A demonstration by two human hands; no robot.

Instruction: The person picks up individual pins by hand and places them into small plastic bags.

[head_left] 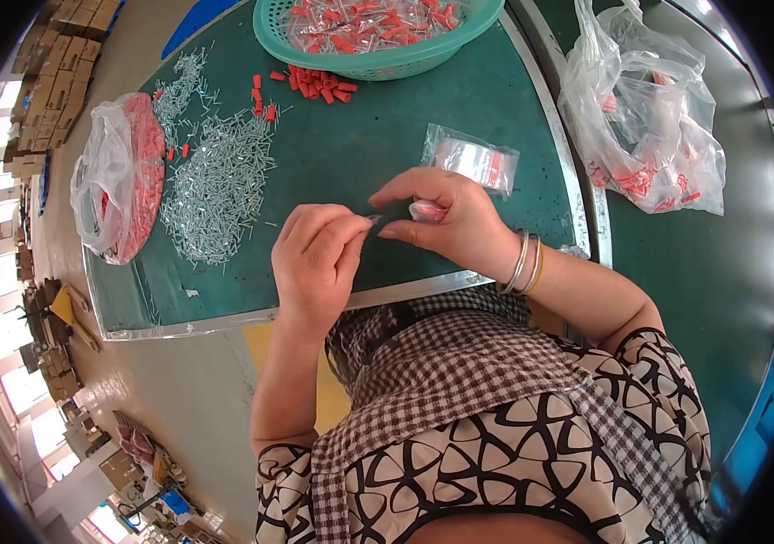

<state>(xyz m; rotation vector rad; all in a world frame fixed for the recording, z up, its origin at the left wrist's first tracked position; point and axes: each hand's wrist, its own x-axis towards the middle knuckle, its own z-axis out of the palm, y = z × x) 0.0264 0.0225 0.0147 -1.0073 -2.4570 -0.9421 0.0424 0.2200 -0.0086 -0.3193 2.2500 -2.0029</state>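
My left hand is closed in a pinch above the table's front part, with a bit of clear plastic showing at its fingertips. Facing it, my right hand has its thumb and index finger apart. Its other fingers curl around a small clear plastic bag with something red in it. Just behind my right hand lies a clear packet of small bags with red marks. Left of my hands spreads a pile of metal screws. Loose red plastic sleeves lie farther back.
A green basket of bagged red pieces stands at the back. At the left edge sits a plastic bag of red pieces. Another white plastic bag rests on the surface at right, past the green table's metal edge.
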